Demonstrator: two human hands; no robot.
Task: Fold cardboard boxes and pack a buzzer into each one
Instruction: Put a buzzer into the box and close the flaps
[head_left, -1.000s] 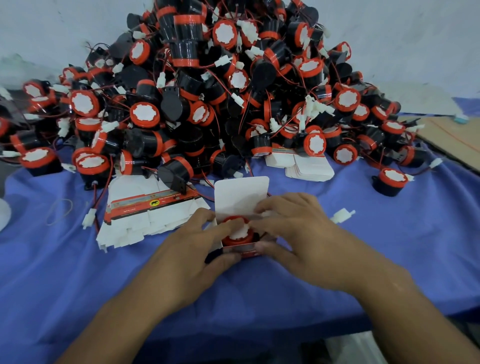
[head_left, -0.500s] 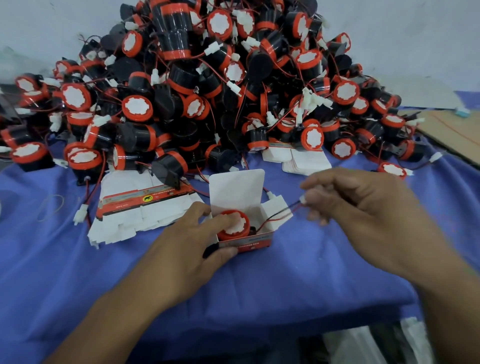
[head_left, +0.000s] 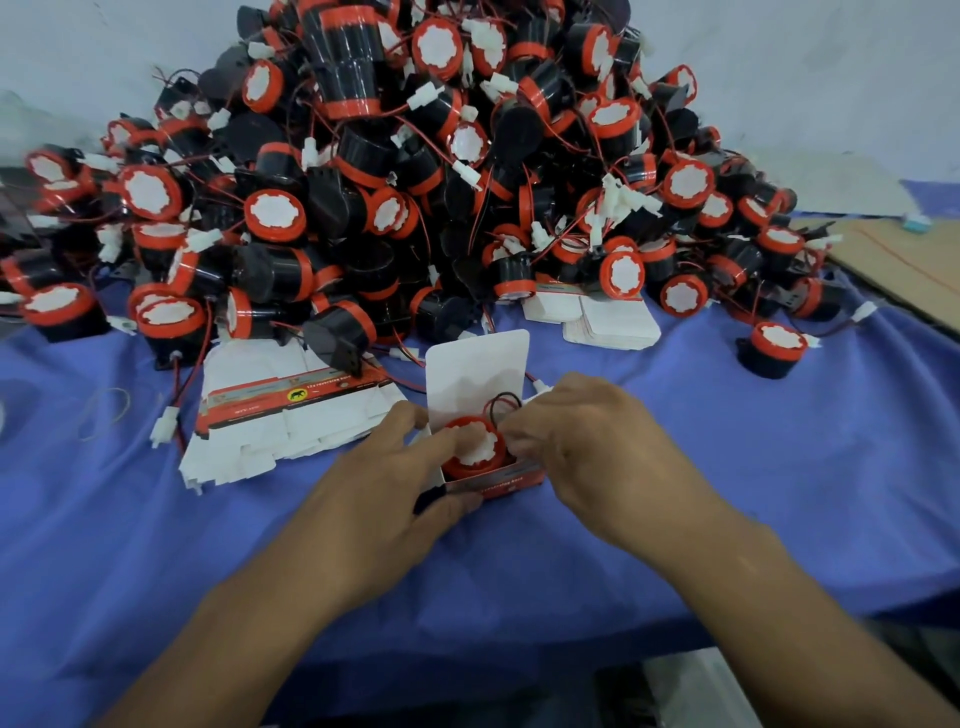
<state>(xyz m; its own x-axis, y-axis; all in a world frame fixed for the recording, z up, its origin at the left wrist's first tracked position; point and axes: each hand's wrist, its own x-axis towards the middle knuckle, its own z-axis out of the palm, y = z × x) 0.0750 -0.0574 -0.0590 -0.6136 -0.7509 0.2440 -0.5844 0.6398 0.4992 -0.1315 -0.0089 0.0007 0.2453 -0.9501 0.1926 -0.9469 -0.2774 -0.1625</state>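
1. Head view, table: blue cloth (head_left: 727, 499), soft, creased, draped over the near edge.
2. Box (head_left: 493, 475): small thin card carton, red/white printed front wall, white inside. Sits on the cloth at centre, between both hands. Mouth faces up. Lid flap (head_left: 475, 374) stands upright at the back, plain white, rounded top corners.
3. Buzzer (head_left: 475, 449): short cylinder, black body, red rim, white scalloped sticker on the face. It's in the box, axis roughly vertical, face up and tipped a bit toward the camera. Top still pokes above the box walls.
4. Wire (head_left: 501, 402): thin black/red lead, loops up behind the buzzer in front of the flap. White plastic plug (head_left: 543, 385) shows just past the rt knuckles.
5. Left hand (head_left: 395, 488): curled round the box's left side, thumb on the front-left corner, index resting on the buzzer rim. Grip narrow, holding box + buzzer.
6. Right hand (head_left: 587, 447): fingers bunched close at the buzzer's right edge, by the wire. Tips hidden, so can't tell if they pinch the wire or only press.
7. Flat boxes (head_left: 270, 426): unfolded card blanks, fanned stack left of the box; a second white stack (head_left: 608, 319) behind it.
8. Pile (head_left: 415, 182): big heap of same buzzers at the back, glossy black plastic, red rings, tangled wires, white plugs. One loose buzzer (head_left: 774, 348) sits apart at right.
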